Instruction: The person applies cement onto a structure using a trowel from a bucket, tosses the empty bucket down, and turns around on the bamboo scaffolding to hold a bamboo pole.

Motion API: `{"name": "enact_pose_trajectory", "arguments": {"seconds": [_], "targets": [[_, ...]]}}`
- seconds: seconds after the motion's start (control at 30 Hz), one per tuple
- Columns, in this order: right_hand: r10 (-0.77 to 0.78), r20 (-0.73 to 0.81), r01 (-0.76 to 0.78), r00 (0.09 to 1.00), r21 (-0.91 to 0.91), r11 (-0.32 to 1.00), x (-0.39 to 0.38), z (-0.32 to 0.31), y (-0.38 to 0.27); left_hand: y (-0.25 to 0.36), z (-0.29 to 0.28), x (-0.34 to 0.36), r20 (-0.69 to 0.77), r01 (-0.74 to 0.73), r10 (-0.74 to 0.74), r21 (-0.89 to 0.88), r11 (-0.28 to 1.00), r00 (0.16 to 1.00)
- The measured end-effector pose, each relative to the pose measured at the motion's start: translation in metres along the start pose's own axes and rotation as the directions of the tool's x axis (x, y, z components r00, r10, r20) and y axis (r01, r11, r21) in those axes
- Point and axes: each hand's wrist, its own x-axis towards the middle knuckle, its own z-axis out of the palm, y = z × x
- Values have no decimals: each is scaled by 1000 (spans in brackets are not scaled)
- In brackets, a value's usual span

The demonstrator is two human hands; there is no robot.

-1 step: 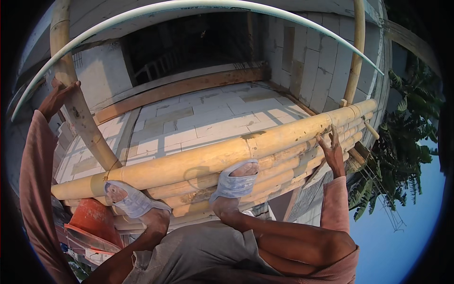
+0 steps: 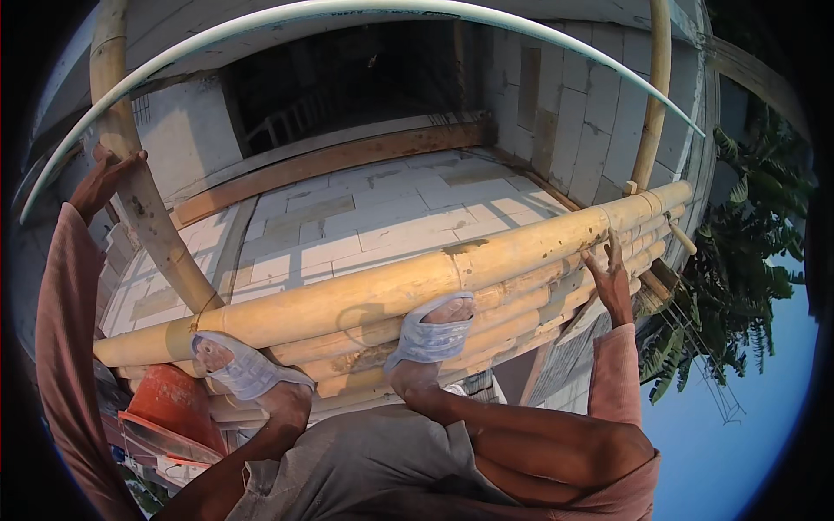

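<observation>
My left hand is wrapped round an upright bamboo pole at the left. Far to the right, my right hand lies with its fingers apart against the side of a bamboo platform, holding nothing. Several thick bamboo poles laid side by side make up this platform, and the thickest pole runs along its far edge. Both my feet rest on the platform in pale strapped sandals, with my knees bent.
An orange bucket sits low at the left beside the platform. Beyond the bamboo stands a wall of pale blocks with a wooden plank along it. A white hose-like curve crosses the top. Another upright pole and leafy plants are at the right.
</observation>
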Motion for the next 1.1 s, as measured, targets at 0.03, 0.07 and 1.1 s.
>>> {"name": "enact_pose_trajectory", "arguments": {"seconds": [0.03, 0.07, 1.1], "targets": [[11, -9, -11, 1000, 2, 1000, -2, 2, -2, -1, -2, 0, 12, 0, 0, 10, 1000, 1000], [13, -5, -13, 1000, 3, 1000, -2, 3, -3, -1, -4, 0, 20, 2, -2, 12, 1000, 1000], [-377, 105, 358, 920, -615, 703, 7, 10, -21, 37, 11, -28, -135, -50, 55, 42, 998, 989]]}}
